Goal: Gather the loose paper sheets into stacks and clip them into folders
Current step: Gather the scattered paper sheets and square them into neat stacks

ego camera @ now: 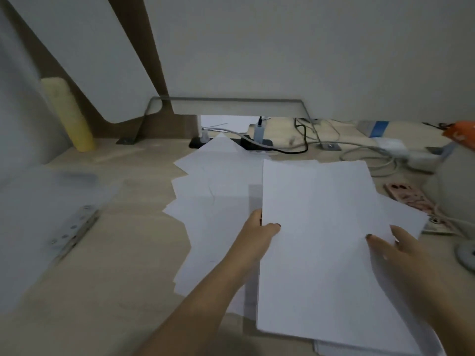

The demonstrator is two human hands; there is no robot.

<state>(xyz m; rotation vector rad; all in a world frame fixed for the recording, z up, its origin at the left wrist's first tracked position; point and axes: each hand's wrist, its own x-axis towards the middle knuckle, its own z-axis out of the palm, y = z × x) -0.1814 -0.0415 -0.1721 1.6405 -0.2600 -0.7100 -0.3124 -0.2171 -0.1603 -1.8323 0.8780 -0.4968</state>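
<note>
Your left hand (259, 232) shows only its thumb on the stack (316, 240); its fingers are hidden behind the paper. Your right hand (393, 250) is smeared by motion, so its hold at the stack's right edge cannot be read. The stack covers part of the loose sheets (213, 201), and their number cannot be told. At the desk's left edge the translucent folder (51, 196) is blurred and cropped. A sheet corner hides the middle of the power strip (267, 143) at the far edge. At the right edge an orange thing (460, 132) and a round grey thing (466, 254) are cut off and cannot be identified.
</note>
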